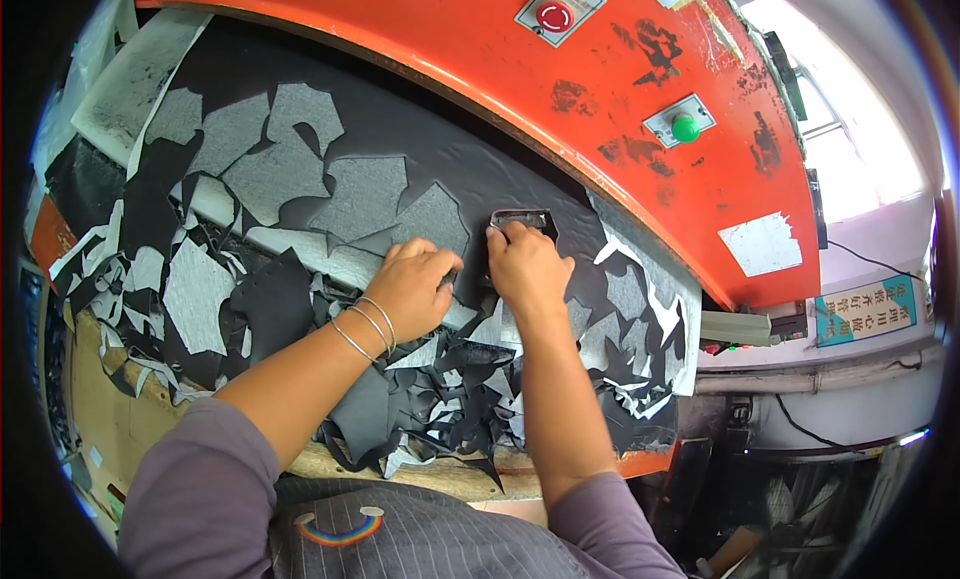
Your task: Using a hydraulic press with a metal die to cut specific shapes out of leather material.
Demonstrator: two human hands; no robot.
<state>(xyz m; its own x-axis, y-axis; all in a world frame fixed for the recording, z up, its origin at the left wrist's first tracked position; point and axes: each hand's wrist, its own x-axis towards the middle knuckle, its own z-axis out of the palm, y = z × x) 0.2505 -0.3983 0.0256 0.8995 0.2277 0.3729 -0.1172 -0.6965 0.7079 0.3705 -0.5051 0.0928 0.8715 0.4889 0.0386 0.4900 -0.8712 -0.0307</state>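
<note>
Right now both hands press down on a black sheet [420, 144] spread over the bed of an orange press [640, 89]. The left hand [412, 287], with thin bangles [368, 329] at the wrist, lies flat with fingers curled slightly, holding the material down and gripping nothing. The right hand [527, 267] sits just beside it at 3 o'clock, its fingertips closed on the near edge of a dark metal cutting die [521, 220], which rests on the sheet at 12 o'clock from that hand. Grey and black offcuts [200, 289] litter the bed from 9 o'clock round to 5 o'clock of the hands, many with shaped holes. On the press head, at 12 o'clock, a grey square plate carries a red round button [555, 17]; at 1 o'clock a similar plate holds a green round button [685, 128]; a blank white rectangular label [765, 244] is stuck at 3 o'clock. Farther right, a teal rectangular sign [865, 309] hangs on the wall.
</note>
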